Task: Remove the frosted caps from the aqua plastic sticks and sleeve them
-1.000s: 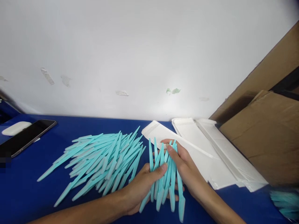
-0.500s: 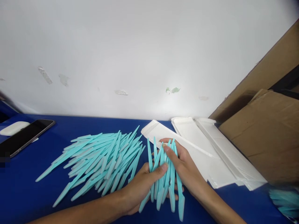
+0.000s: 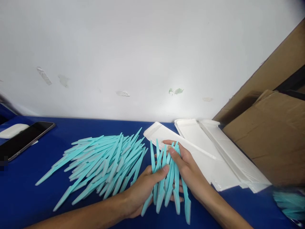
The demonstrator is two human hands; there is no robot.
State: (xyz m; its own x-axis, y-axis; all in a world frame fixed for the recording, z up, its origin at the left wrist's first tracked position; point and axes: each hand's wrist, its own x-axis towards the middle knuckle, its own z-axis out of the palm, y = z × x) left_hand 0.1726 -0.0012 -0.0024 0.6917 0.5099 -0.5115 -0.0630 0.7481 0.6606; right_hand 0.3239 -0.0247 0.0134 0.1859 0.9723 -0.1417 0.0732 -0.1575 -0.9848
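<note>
Several turquoise eyebrow razors [image 3: 161, 190] are fanned out between my two hands, thin handle ends up and wider blade ends down. My left hand [image 3: 142, 192] grips the bunch from the left, its thumb pressed across the handles. From the right, my right hand [image 3: 189, 167] holds the same bunch, thumb and fingertips near the upper ends. Some fingers of both hands are hidden behind the razors. A loose pile of the same razors [image 3: 107, 162] lies left of my hands, blade ends mostly toward the lower left.
White flat packets [image 3: 205, 156] lie overlapping behind and right of my hands on the blue table [image 3: 78, 219]. A phone [image 3: 28, 136] and a white case [image 3: 14, 130] sit far left. Cardboard [image 3: 269, 133] stands at right, with blurred turquoise items [image 3: 289, 203] below it.
The razors in my hands have spread slightly apart, the rightmost ones shifting a little to the right. My left thumb has moved slightly left. The pile lies as before.
</note>
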